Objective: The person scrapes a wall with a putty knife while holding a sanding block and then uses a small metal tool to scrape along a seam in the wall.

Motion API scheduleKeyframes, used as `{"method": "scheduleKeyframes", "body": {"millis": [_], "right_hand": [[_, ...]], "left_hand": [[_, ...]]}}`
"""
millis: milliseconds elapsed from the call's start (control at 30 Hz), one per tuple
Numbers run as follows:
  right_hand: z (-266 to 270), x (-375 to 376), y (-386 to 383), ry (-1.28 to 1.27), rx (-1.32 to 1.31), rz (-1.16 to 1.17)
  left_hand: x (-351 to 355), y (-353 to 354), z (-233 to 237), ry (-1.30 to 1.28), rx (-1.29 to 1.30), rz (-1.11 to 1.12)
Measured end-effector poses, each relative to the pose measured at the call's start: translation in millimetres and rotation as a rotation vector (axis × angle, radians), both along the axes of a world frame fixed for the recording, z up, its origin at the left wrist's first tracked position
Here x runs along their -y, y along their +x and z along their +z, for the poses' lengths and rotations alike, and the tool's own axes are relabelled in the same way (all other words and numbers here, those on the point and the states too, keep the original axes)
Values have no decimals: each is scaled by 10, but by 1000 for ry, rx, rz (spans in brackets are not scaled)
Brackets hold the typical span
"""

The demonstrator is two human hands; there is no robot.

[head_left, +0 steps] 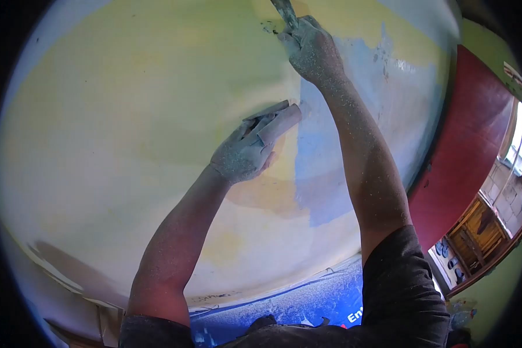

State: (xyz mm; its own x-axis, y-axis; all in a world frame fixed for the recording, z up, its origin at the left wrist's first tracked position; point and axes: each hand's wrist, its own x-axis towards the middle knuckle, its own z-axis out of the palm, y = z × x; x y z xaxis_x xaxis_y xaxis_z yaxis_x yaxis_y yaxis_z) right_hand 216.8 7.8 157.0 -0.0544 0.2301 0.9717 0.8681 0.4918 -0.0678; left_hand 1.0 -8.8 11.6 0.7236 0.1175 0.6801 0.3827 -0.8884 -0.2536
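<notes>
Wall (pixel 127 116): pale yellow-green coat over most of the L side, fading to cream lower down. Bare strip w/ flaking edge at lower L, near the floor line.

L arm comes up from the bottom edge, forearm speckled w/ fine pale dust.

L hand (pixel 243 153): mid-frame, against the wall. Fingers curled tight round a block (pixel 278 122), thumb underneath. Block is flat and tan, tilted up to the R, its far end on the wall just at the L edge of the blue patch (pixel 325 174). Prob. a sanding block w/ paper wrapped on it, but the view is too soft to be sure.

Blue patch: runs top to bottom between the two arms, w/ a brownish-orange area under the L hand.

Sheet (pixel 307 301): blue, dusted white, along the foot of the wall. White lettering on it, cut off.

R hand (pixel 313 49): high up, well above the L hand, arm fully stretched. Fingers closed in a fist on the handle of a scraper (pixel 285 11). Blade points up and L, touching the wall near the top edge; dark chipped spots just beside it. Hand and forearm dusted the same way. Dark sleeve (pixel 406 278) at the shoulder.

R of the wall: red panel (pixel 464 145), then green paint. Far R: bright window (pixel 519 139) and wooden frame (pixel 481 232) below it.
</notes>
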Motion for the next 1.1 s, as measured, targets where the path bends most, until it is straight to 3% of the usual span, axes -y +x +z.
{"method": "scheduleKeyframes", "body": {"millis": [167,400,533,633,767,867,967,1033,1100], "right_hand": [[8,6,-31,-8,1,-9],[-29,73,-97,-23,-30,-61],[-39,44,-151,7,-76,-96],[-111,14,-212,-20,-108,-71],[-427,175,-707,-77,-290,33],[-629,621,-1141,-120,-245,39],[-610,371,-488,314,-133,-72],[-717,703,-76,-24,-523,351],[-863,1231,344,-412,-477,232]], "left_hand": [[-16,-21,-78,-34,50,54],[-66,-26,-130,211,71,18],[-88,-19,-137,102,70,11],[-63,-39,-132,231,24,82],[-242,-79,-302,412,-155,402],[-404,-104,-343,423,-306,433],[-228,-106,-238,484,-131,342],[-122,-82,-126,525,-82,257],[-123,-24,-66,481,-34,175]]}}
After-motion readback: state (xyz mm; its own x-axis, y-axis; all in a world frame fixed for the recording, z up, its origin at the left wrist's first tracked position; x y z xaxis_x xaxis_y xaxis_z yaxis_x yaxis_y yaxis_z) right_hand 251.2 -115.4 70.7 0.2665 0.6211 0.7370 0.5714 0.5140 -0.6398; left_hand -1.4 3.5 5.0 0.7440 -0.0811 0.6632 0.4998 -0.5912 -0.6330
